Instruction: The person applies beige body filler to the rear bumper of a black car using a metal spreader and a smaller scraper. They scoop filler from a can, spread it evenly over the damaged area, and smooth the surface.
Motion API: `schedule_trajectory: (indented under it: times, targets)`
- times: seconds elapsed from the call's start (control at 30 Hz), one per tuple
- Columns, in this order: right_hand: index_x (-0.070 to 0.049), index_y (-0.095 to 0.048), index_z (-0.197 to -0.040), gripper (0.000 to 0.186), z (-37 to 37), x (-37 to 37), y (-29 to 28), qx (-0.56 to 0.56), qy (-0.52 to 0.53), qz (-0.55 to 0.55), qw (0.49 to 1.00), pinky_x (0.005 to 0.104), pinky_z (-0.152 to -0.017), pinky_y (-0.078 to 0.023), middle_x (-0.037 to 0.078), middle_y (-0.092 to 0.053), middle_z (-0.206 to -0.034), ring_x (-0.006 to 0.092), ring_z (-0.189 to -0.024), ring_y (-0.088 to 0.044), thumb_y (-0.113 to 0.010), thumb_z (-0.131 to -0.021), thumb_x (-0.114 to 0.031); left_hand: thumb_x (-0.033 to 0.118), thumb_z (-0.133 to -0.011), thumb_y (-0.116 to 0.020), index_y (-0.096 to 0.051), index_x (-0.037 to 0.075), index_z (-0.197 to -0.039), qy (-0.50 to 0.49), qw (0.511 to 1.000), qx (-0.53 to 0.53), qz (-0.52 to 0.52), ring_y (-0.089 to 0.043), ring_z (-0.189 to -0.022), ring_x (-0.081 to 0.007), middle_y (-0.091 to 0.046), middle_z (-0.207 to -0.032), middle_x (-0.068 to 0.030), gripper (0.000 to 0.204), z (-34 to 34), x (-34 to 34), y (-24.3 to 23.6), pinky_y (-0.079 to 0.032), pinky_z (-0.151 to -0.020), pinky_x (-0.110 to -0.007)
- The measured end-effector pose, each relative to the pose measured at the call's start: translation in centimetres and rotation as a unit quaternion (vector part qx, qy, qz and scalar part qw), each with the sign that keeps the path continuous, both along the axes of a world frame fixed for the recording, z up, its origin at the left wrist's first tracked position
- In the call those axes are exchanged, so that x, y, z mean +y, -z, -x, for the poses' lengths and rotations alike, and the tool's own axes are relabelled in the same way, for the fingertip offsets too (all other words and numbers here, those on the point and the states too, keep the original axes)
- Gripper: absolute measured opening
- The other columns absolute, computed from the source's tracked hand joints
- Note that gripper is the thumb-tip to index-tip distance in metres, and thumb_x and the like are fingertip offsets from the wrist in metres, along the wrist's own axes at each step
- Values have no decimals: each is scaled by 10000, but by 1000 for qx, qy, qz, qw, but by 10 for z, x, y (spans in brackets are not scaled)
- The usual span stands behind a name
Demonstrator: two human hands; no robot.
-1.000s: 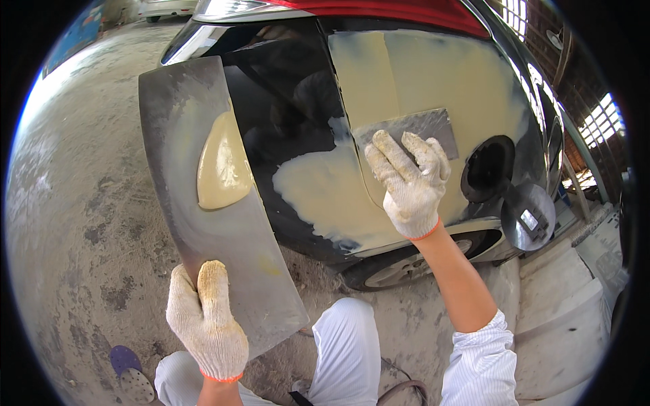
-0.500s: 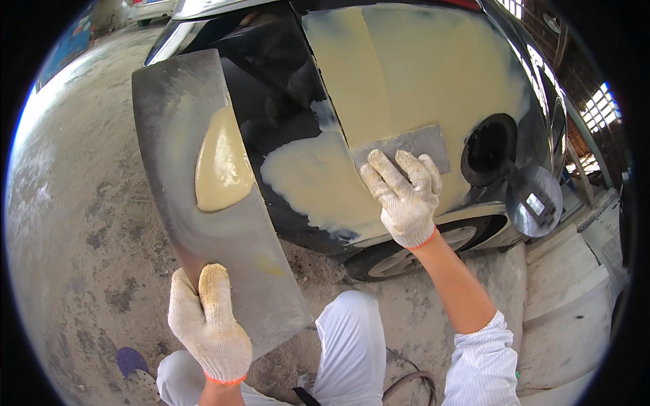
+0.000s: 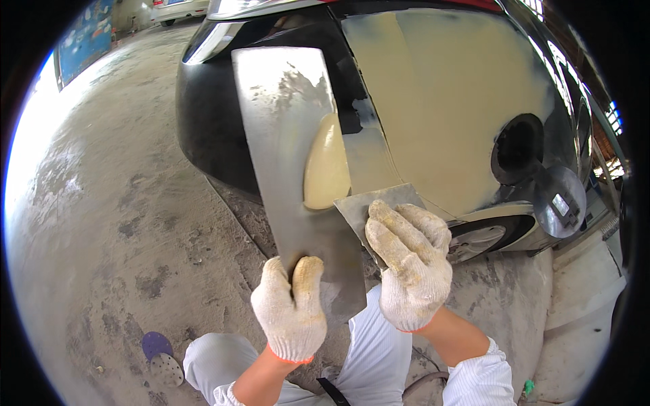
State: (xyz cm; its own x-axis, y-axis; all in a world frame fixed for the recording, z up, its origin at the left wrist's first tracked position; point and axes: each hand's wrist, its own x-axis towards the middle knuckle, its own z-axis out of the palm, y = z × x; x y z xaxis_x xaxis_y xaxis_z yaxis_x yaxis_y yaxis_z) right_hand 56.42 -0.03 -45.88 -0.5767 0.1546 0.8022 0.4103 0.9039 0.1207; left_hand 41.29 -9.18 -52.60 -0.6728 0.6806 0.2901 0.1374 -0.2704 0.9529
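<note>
My gloved left hand point(image 3: 291, 308) grips the lower part of a long grey metal mixing plate point(image 3: 271, 149), held tilted in front of the car. A glossy mound of beige body filler point(image 3: 327, 172) lies near the plate's right edge. In my gloved right hand point(image 3: 413, 267) is a flat metal filler spreader point(image 3: 359, 206), fingers pressed along its face. Its left corner is at the plate's right edge, just below the mound; whether they touch I cannot tell. Beyond them, the dark car's rear side panel point(image 3: 447, 101) is covered in a broad beige filler layer.
To the right, the fuel filler opening point(image 3: 518, 149) has its flap point(image 3: 559, 201) swung out. A rear wheel point(image 3: 477, 240) sits below. Two sanding discs, one purple point(image 3: 156, 344), lie on the concrete floor point(image 3: 135, 223). Another car point(image 3: 179, 9) stands far behind.
My right hand has brought the spreader off the car panel, down and toward the plate. The plate, in my left hand, has shifted right and stands more upright in view.
</note>
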Motion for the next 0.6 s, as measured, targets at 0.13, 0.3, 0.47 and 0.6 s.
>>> schedule_trajectory:
  times: [0.13, 0.3, 0.47, 0.6]
  targets:
    - [-29, -773, -1286, 474, 19, -10, -8, -22, -14, 37, 999, 474, -1021, -554, 192, -775, -1346, 362, -1153, -723, -794, -818, 41, 127, -1072, -720, -680, -27, -1053, 9, 999, 41, 7, -673, -625, -261, -720, -780, -163, 161, 0, -3, 3, -530, -617, -361]
    - [-25, -825, -1236, 307, 32, -16, 1, -45, -26, 145, 988, 396, -927, -616, 189, -780, -1267, 325, -1085, -745, -791, -931, -25, 112, -1074, -695, -678, -39, -1072, 0, 995, 95, -5, -680, -601, -290, -708, -753, -175, 152, 4, -3, 8, -532, -596, -375]
    - [-35, -825, -1232, 265, 30, -13, -10, 73, -147, 381, 910, 428, -998, -593, 180, -782, -1279, 326, -1170, -719, -752, -976, -30, 164, -1100, -658, -683, -53, -1076, -91, 994, 55, 7, -696, -647, -252, -712, -766, -187, 219, 20, 2, 6, -546, -632, -394]
    - [-23, -830, -1202, 272, 44, 33, -61, 217, -230, 276, 908, 454, -1094, -546, 139, -796, -1290, 326, -1245, -698, -738, -947, -14, 176, -1132, -624, -682, -35, -1073, -166, 986, -18, -13, -595, -703, -185, -684, -818, -127, 227, 37, -2, -4, -509, -674, -360]
